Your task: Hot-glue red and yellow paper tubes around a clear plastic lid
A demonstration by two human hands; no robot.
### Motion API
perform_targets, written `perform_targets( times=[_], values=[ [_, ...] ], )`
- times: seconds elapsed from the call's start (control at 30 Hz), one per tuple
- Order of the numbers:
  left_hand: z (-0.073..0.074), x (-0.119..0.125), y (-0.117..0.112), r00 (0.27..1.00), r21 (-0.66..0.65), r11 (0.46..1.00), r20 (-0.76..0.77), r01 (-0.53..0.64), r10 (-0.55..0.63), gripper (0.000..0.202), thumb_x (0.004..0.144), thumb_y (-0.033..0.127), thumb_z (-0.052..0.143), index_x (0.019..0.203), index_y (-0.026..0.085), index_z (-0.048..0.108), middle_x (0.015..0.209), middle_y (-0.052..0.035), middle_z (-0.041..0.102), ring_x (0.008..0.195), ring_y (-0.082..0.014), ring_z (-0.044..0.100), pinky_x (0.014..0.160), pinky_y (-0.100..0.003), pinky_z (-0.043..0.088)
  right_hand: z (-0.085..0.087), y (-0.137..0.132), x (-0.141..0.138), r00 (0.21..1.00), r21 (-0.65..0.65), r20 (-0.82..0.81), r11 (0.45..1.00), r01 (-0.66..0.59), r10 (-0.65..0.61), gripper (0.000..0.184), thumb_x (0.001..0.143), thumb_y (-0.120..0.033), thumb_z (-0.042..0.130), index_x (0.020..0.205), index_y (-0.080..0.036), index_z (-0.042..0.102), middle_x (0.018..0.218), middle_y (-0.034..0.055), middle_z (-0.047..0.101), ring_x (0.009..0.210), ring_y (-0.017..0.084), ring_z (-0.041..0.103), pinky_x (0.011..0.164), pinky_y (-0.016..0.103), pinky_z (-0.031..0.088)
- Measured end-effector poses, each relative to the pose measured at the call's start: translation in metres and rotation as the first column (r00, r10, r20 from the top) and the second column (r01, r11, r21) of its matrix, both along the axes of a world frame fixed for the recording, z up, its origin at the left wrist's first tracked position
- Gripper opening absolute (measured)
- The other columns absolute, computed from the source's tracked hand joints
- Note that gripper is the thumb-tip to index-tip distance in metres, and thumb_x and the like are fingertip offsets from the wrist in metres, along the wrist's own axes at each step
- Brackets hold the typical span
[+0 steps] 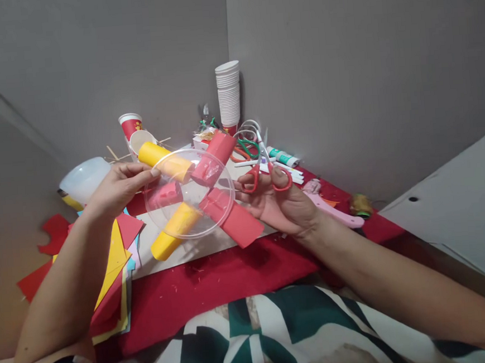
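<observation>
My left hand [127, 185] grips the left rim of a clear round plastic lid [193, 199], holding it up above the table. Red and yellow paper tubes are fixed around the lid: a yellow tube [167, 160] at the upper left, a red tube [219, 150] at the upper right, and others below and to the left. The lower right red piece [239, 223] sticks out past the rim. In my right hand [275, 201] are red-handled scissors [263, 171], with thumb and finger at the loops, blades pointing up and apart. The right fingertips come close to the lid's edge.
A tall stack of paper cups [229, 96] stands at the back, with more scissors [250, 139] beside it. Coloured paper sheets [114, 264] lie at left near a translucent bowl [85, 177]. A red cloth [200, 285] covers the table. Grey walls close in behind.
</observation>
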State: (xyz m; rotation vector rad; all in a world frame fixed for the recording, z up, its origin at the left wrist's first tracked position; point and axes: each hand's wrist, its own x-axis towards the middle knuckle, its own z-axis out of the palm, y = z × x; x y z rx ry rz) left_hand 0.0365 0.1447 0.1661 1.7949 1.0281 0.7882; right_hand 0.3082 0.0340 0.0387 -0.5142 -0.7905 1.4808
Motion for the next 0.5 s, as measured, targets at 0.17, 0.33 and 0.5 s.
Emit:
perform_targets(
  times=[0.17,0.33,0.5],
  values=[
    [0.015,0.015,-0.016,1.0,-0.007,1.0,0.018,0.008,-0.008,0.027,0.066,0.042,0.093,0.076,0.019,0.083,0.075,-0.0051,0.077,0.066,-0.0145,0.069,0.059,-0.022,0.057,0.001,-0.014,-0.004,0.997,0.045,0.019,0.997,0.07,-0.071,0.039,0.071,-0.06,0.09,0.092,-0.027,0.082,0.109,0.004,0.082,0.099,0.023,0.077,0.074,0.033,0.064],
    [0.031,0.034,-0.037,0.997,0.032,0.997,-0.05,0.064,-0.062,0.027,0.068,0.043,0.091,0.076,0.019,0.082,0.081,-0.0084,0.079,0.072,-0.0192,0.073,0.067,-0.028,0.062,-0.002,-0.023,0.0,0.986,0.081,0.085,0.987,0.14,-0.146,0.042,0.071,-0.061,0.089,0.096,-0.027,0.083,0.115,0.0069,0.081,0.098,0.023,0.078,0.068,0.03,0.063],
    [0.05,0.043,-0.064,0.999,0.269,0.963,0.034,-0.005,-0.004,0.027,0.082,0.046,0.083,0.093,0.022,0.082,0.091,-0.0045,0.08,0.083,-0.0175,0.074,0.077,-0.027,0.06,0.0,-0.03,0.012,0.989,0.122,-0.022,0.981,0.148,-0.147,0.04,0.073,-0.062,0.087,0.094,-0.028,0.08,0.112,0.0038,0.082,0.099,0.025,0.078,0.068,0.033,0.065]
  ],
)
